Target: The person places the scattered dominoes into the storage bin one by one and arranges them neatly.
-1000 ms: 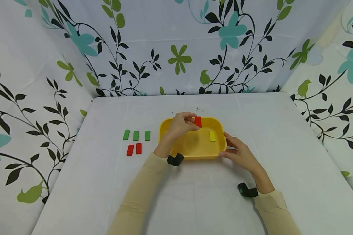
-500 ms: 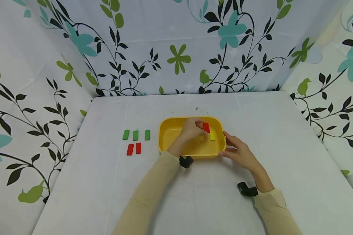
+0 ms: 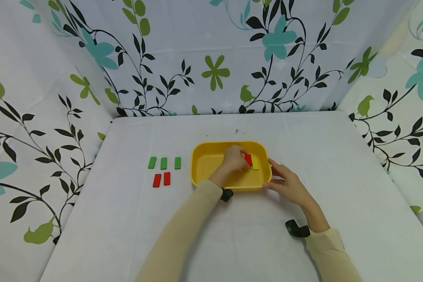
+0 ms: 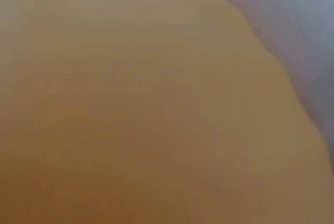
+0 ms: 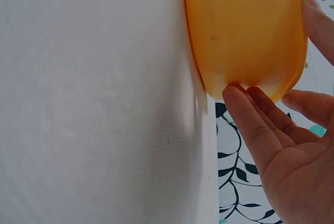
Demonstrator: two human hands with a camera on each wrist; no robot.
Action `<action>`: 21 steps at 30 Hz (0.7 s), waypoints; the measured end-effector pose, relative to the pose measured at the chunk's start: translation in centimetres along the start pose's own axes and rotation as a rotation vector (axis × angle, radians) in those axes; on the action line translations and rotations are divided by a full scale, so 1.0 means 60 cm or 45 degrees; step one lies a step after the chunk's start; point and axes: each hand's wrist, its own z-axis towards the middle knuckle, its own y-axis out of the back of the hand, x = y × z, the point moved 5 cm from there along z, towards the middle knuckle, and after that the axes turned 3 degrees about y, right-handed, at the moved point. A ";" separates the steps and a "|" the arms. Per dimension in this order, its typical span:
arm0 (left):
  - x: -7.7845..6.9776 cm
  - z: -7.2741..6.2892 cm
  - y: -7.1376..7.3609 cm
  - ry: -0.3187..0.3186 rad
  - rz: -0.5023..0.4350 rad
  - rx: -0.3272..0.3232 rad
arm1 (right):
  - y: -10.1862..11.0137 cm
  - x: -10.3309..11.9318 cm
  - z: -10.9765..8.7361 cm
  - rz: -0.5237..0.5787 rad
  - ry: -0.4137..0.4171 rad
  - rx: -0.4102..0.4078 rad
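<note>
Low inside a yellow tray (image 3: 205,161), a person's left hand (image 3: 234,158), fingers bent, apparently pinching a red block (image 3: 248,159) at the left of a yellow block (image 3: 255,163). At the tray's right end, a right hand (image 3: 285,182), holding on with thumb near the front corner and fingers against the outer wall. Behind the hands, black wrist mounts (image 3: 227,194) and beige sleeves (image 3: 178,231).

Done, by the look of things: one yellow block lying flat toward the right side of the tray. Under way: placement of the red block, close beside the yellow. Contact between red block and tray floor hard to confirm, with only a brownish blur in the left wrist view.

Farther out, to the left of the tray, five blocks outside on a white tabletop (image 3: 261,243): three green blocks (image 3: 163,163) in a row, and nearer the person, a pair of red blocks (image 3: 156,180) side by side. In all likelihood an early stage, with more blocks outside than in.

Beyond the tabletop, a white curtain (image 3: 183,35) printed with black leaves and green and turquoise flowers.
</note>
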 end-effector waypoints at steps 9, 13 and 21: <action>0.006 0.002 -0.012 -0.002 0.081 -0.007 | -0.001 -0.001 0.000 -0.004 0.001 -0.001; 0.008 0.002 -0.013 0.001 0.125 -0.006 | -0.002 -0.001 -0.001 -0.006 -0.005 -0.002; 0.006 0.000 -0.014 0.008 0.179 0.009 | -0.002 -0.002 0.000 -0.010 -0.009 -0.010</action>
